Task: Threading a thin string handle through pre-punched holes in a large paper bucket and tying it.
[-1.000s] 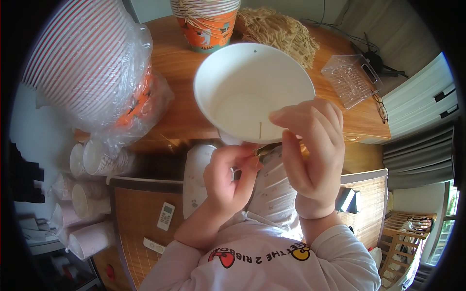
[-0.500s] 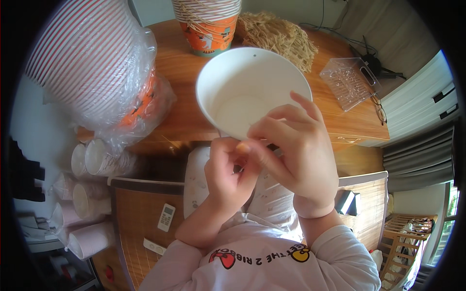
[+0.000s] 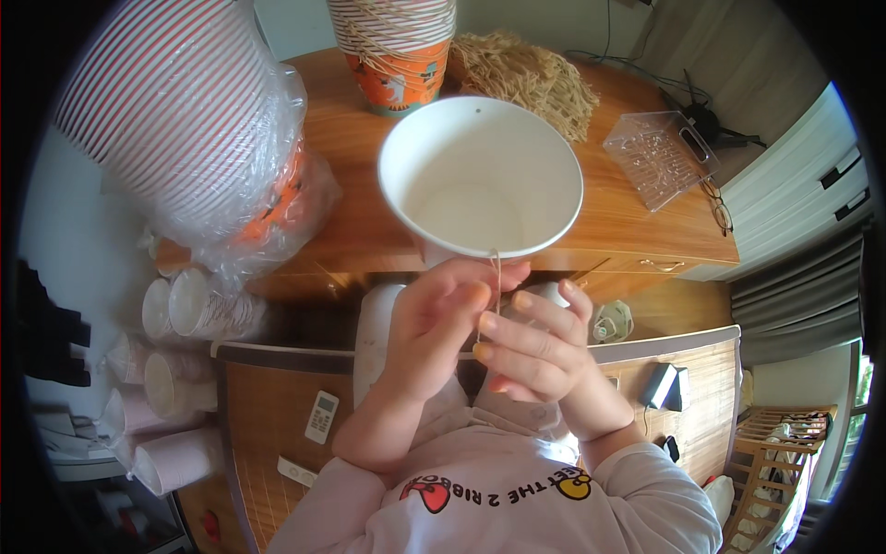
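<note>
A white paper bucket is tilted so that its wide mouth faces me, at the near edge of the wooden desk. A small hole shows in its far rim. From the near rim hangs a thin beige string. My left hand is curled against the bucket's outer wall just below that rim, its thumb beside the string; its hold on the bucket is partly hidden. Lower down, my right hand pinches the string between thumb and fingers.
Stacked orange buckets draped with strings stand behind, beside a heap of beige strings. Plastic-wrapped buckets rise at left, above white bucket stacks. A clear tray and glasses lie right. A remote lies nearer.
My right hand has moved down from the bucket's near rim, and a length of string now shows below it. My left hand has shifted up against the bucket's wall.
</note>
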